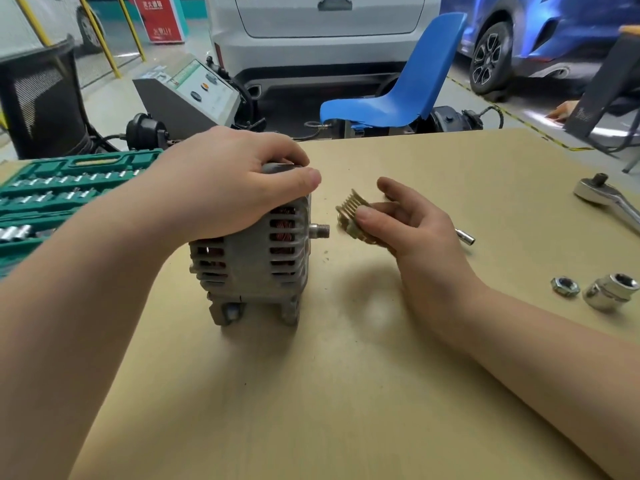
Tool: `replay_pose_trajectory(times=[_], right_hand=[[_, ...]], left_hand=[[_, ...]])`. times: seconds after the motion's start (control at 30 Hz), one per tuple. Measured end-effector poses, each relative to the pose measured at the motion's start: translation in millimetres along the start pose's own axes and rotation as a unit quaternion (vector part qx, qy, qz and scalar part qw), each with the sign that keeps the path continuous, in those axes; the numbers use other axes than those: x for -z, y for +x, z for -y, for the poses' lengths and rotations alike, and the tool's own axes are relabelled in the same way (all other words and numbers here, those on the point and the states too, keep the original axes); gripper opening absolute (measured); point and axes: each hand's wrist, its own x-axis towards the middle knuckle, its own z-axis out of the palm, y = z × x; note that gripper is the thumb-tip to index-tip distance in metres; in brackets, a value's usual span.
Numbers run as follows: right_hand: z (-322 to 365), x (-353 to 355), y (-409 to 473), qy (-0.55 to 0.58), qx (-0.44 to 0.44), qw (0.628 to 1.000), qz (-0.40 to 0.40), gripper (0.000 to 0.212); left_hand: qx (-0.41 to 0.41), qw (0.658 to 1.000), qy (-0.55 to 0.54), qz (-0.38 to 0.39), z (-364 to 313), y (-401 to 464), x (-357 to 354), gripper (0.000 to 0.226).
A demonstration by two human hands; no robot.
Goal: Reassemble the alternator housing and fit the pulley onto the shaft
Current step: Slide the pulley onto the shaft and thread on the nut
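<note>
A grey alternator [252,261] with slotted housing and copper windings inside stands on the tan table [346,393]. Its threaded shaft [320,229] points right and is bare. My left hand [235,181] grips the top of the housing, fingers curled over it. My right hand [412,223] holds a brass-coloured grooved pulley [353,216] between thumb and fingers, just right of the shaft tip and apart from it.
A green socket set case [52,195] lies open at the left. At the right lie a ratchet wrench [606,199], a hex nut [565,286], a chrome socket [611,291] and a small extension bar [465,236]. A blue chair [398,88] stands behind the table.
</note>
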Motion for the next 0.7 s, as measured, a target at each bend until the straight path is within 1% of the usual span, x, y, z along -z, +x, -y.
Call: replay_pose_trajectory(times=[0.1, 0.2, 0.27, 0.33, 0.43, 0.57, 0.63, 0.7], right_hand=[[-1, -7, -6, 0.052, -0.046, 0.997, 0.035, 0.070], [-5, -9, -9, 0.033, -0.093, 0.993, 0.057, 0.061], [-8, -11, -10, 0.019, -0.104, 0.992, 0.071, 0.054], [-8, -12, -10, 0.027, -0.104, 0.992, 0.064, 0.046], [-3, -8, -10, 0.074, -0.094, 0.992, 0.050, 0.039], [1, -7, -15, 0.071, -0.070, 0.993, 0.060, 0.035], [1, -10, -18, 0.050, -0.056, 0.995, 0.064, 0.033], [2, -10, -18, 0.025, -0.039, 0.997, 0.061, 0.034]], left_hand=[[0.002, 1.000, 0.008, -0.005, -1, -1, 1, 0.065], [0.002, 1.000, 0.013, -0.011, -2, -1, 0, 0.061], [0.004, 1.000, 0.018, -0.014, -3, -2, 0, 0.062], [0.001, 1.000, 0.017, -0.014, -4, -3, 0, 0.063], [-0.005, 1.000, 0.021, -0.015, -4, -2, 0, 0.066], [-0.015, 0.999, 0.028, -0.010, -3, -1, 0, 0.069], [-0.018, 0.999, 0.026, -0.009, -2, -1, 0, 0.065], [-0.019, 1.000, -0.008, -0.008, 0, 0, 1, 0.054]])
